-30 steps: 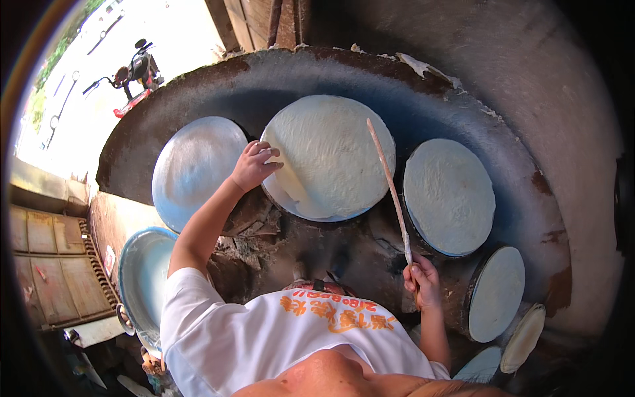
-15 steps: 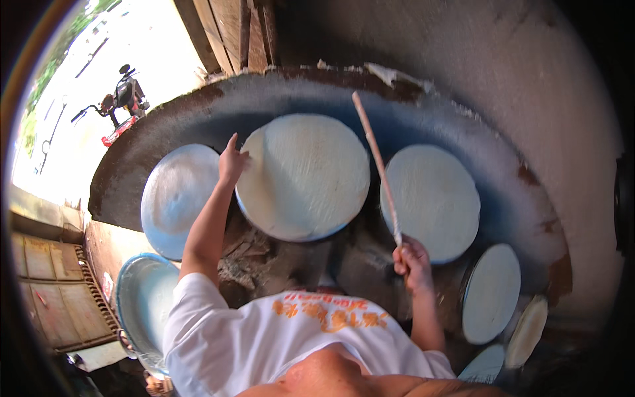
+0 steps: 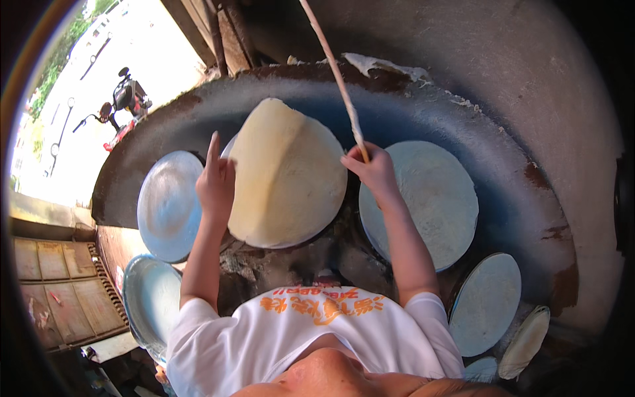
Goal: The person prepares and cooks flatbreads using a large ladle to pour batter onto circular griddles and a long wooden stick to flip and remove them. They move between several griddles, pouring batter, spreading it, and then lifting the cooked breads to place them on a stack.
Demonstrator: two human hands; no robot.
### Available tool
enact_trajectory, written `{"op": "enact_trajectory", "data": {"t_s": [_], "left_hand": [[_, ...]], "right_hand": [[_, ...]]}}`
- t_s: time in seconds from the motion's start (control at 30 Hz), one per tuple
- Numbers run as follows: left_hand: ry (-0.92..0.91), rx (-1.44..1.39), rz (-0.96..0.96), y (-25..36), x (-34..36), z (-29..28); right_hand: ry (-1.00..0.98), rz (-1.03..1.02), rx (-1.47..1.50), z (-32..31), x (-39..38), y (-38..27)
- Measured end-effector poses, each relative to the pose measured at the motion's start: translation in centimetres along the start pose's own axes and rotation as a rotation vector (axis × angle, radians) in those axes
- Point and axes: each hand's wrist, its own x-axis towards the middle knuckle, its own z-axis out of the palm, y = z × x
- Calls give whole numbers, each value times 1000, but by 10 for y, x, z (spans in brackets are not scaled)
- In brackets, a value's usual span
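Right hand [image 3: 376,173], shifted forward-left, closes round a stick [image 3: 335,76] slanting forward-left; half-curled left hand [image 3: 217,186] points forward, hold unclear; behind-left of it, basin [image 3: 134,291] with whitish contents [image 3: 164,299].

Printing stands on the chest of the person's white shirt [image 3: 264,341]: a row of large orange characters [image 3: 324,308] and, farther from the collar [image 3: 291,357], a smaller row of red lettering [image 3: 312,290]. Both rows appear upside down and bend with the cloth.
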Motion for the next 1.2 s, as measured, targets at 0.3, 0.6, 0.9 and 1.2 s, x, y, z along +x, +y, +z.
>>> {"op": "enact_trajectory", "data": {"t_s": [0.3, 0.6, 0.9, 1.2], "left_hand": [[169, -34, 385, 65, -72, -46], [202, -214, 492, 64, -123, -79], [175, -368, 712, 77, -144, -108], [-42, -539, 1100, 251, -184, -146]], "right_hand": [[-348, -183, 180, -20, 103, -22], [-273, -282, 188, -55, 15, -43], [198, -392, 313, -110, -178, -55], [856, -282, 458, -168, -525, -43]]}}
